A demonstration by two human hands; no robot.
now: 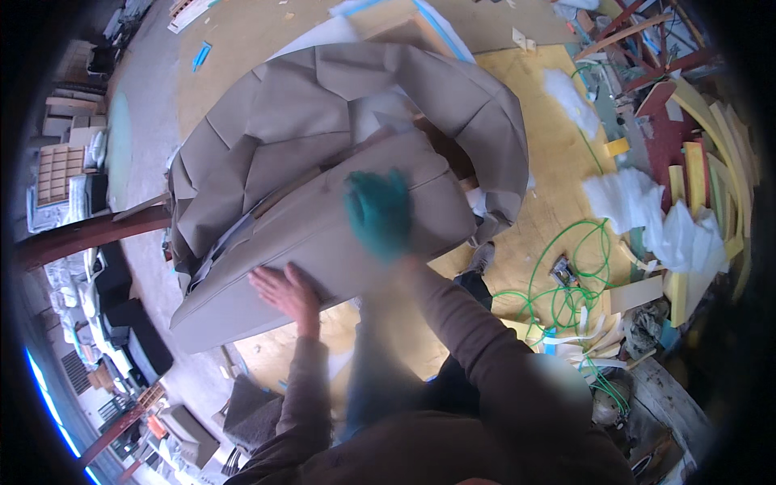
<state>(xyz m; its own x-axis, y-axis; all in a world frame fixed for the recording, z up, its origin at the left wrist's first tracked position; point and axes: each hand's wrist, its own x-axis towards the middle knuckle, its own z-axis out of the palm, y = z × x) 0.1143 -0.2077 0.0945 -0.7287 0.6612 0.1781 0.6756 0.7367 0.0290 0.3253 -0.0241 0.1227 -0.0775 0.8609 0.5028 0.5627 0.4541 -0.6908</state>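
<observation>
A padded seat part [323, 234] in grey-brown leather-like upholstery lies across the middle, with seams along its edges. My bare left hand [289, 296] rests flat on its near left side, fingers stretched out. On its right half lies my right hand [378, 212] in a green glove, palm down, its fingers apart though slightly blurred. Neither hand grips anything. Behind the seat part curves a large backrest cover [315, 97] of the same material, creased and loose. A gap between the two shows white and brown inner material.
At the right lie a green hose [566, 303], white wadding [626, 198] and yellow foam strips [693, 182]. A reddish-brown beam [101, 238] reaches in from the left. A shoe [481, 257] shows beside the seat part's right end.
</observation>
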